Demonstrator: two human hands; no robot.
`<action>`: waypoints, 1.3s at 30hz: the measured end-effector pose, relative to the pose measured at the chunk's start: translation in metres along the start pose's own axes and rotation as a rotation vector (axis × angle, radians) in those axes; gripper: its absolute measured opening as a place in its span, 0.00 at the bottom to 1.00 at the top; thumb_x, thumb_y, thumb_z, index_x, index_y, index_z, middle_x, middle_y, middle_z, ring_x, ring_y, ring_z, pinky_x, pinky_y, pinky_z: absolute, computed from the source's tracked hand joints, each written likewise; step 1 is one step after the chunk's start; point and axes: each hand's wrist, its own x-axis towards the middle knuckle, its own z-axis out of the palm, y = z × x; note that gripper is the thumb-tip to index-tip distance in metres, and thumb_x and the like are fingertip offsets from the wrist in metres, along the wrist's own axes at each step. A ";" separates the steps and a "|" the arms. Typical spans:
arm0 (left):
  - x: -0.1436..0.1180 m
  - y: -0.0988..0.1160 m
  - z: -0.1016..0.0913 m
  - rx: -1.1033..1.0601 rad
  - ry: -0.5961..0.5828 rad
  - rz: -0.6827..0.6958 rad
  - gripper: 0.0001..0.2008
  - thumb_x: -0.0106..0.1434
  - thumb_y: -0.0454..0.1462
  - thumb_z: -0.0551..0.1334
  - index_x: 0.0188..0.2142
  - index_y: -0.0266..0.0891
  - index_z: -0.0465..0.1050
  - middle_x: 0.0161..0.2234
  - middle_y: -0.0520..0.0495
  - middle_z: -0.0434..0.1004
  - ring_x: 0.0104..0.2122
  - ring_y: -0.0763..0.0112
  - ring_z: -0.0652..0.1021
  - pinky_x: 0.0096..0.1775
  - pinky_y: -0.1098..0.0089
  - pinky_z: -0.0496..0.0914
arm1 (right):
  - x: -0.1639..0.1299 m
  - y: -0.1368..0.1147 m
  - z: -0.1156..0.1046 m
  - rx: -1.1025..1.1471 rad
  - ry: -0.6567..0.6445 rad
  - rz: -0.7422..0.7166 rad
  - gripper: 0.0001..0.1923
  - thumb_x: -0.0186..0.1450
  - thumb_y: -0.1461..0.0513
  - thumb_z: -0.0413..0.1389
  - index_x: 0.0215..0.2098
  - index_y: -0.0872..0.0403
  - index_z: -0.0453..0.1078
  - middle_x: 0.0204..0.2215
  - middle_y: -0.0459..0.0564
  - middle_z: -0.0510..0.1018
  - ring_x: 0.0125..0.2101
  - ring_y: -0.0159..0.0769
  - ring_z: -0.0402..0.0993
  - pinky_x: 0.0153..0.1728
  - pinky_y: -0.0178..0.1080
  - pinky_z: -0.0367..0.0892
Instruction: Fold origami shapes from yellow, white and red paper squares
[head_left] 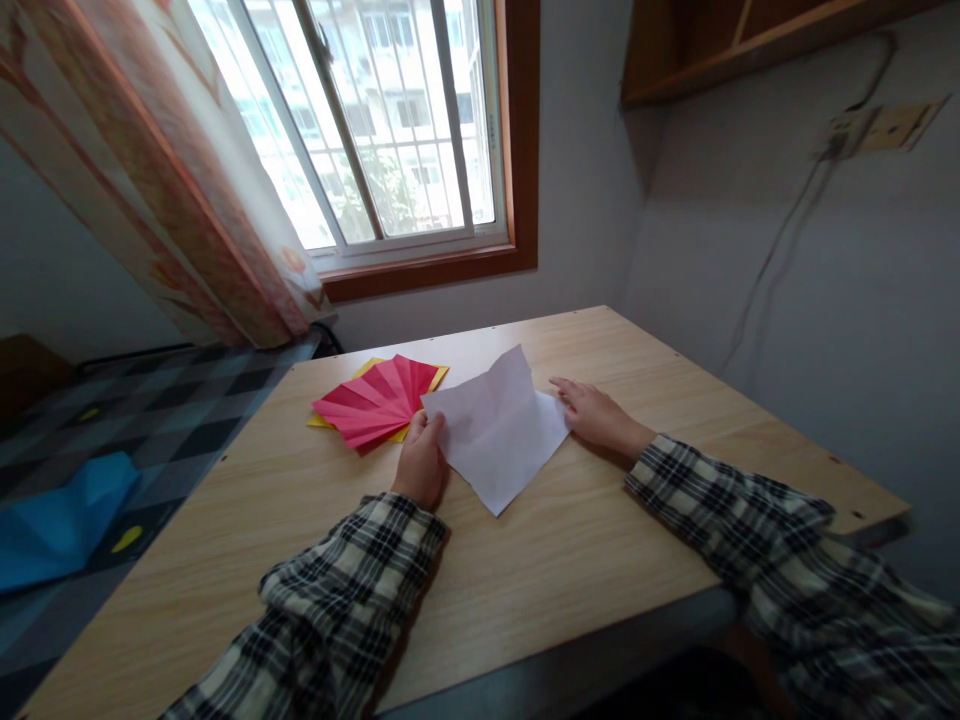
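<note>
A creased white sheet of paper (499, 430) lies on the wooden table (525, 560), its far part lifted. My left hand (421, 462) pinches the sheet's left edge. My right hand (596, 412) rests flat on the table, fingertips on the sheet's right corner. Just left of the sheet lies a fanned stack of red and pink papers (375, 400) on top of a yellow sheet (436, 377).
The table stands in a corner under a window (390, 120) with a curtain (172, 190) at its left. A bed with a checked cover (150, 420) and a blue cloth (60, 520) lies left of the table. A wall shelf (720, 50) hangs above right.
</note>
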 end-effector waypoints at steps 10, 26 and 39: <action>-0.001 0.009 0.004 -0.239 0.068 -0.100 0.08 0.66 0.28 0.57 0.42 0.36 0.72 0.38 0.46 0.82 0.35 0.71 0.82 0.43 0.68 0.78 | -0.003 -0.012 -0.007 0.347 0.086 0.103 0.26 0.70 0.55 0.51 0.62 0.60 0.65 0.56 0.65 0.74 0.54 0.48 0.73 0.56 0.49 0.66; 0.006 0.005 0.002 -0.435 0.079 -0.190 0.15 0.70 0.28 0.53 0.53 0.32 0.71 0.44 0.38 0.82 0.43 0.64 0.83 0.54 0.62 0.74 | 0.001 -0.011 -0.012 1.354 -0.145 0.264 0.12 0.58 0.60 0.66 0.39 0.57 0.77 0.37 0.56 0.83 0.34 0.39 0.80 0.36 0.40 0.77; -0.010 0.008 0.004 -0.131 -0.133 -0.238 0.16 0.62 0.32 0.63 0.51 0.40 0.73 0.49 0.41 0.81 0.49 0.58 0.81 0.52 0.59 0.76 | 0.002 -0.015 -0.018 1.452 -0.100 0.407 0.07 0.62 0.64 0.61 0.39 0.56 0.75 0.36 0.55 0.83 0.32 0.36 0.79 0.35 0.38 0.76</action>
